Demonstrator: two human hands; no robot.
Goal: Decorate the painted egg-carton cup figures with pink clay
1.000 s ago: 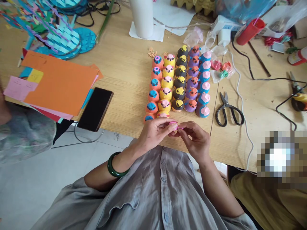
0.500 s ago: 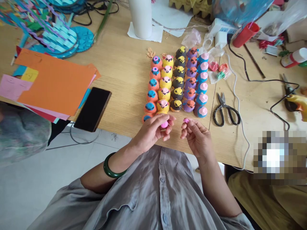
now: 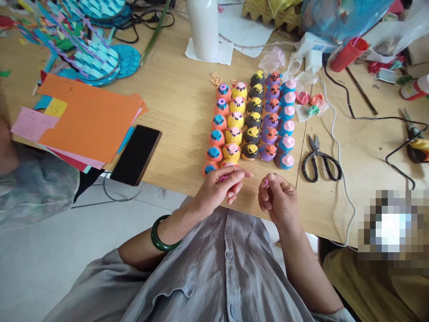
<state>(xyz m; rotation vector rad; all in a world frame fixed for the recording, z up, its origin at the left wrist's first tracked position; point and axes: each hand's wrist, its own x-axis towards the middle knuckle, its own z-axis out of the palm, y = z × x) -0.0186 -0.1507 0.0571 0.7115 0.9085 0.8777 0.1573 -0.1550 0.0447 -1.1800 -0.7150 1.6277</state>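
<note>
My left hand point(image 3: 221, 184) is closed around a lump of pink modelling clay point(image 3: 224, 178), mostly hidden by the fingers. A small pink bit of clay point(image 3: 267, 182) is pinched between thumb and forefinger of my right hand point(image 3: 279, 197). Both hands hover at the table's front edge, apart from each other. Just beyond them stand rows of egg-shaped clay figures: orange with blue tops point(image 3: 216, 137), yellow with pink point(image 3: 233, 135), black with yellow point(image 3: 251, 135), purple with orange point(image 3: 268, 135), and blue with pink point(image 3: 286, 144). Two far orange ones carry pink rings on top.
Black-handled scissors point(image 3: 321, 158) lie right of the figures. To the left are a phone point(image 3: 136, 154) and stacked coloured paper point(image 3: 90, 116). A white bottle point(image 3: 203, 31), a power strip point(image 3: 314, 47) and cables are farther back. People sit on both sides.
The fingers of my left hand have folded further over the pink lump. My right thumb and forefinger have closed tighter on the small pink bit. The whole view has shifted slightly.
</note>
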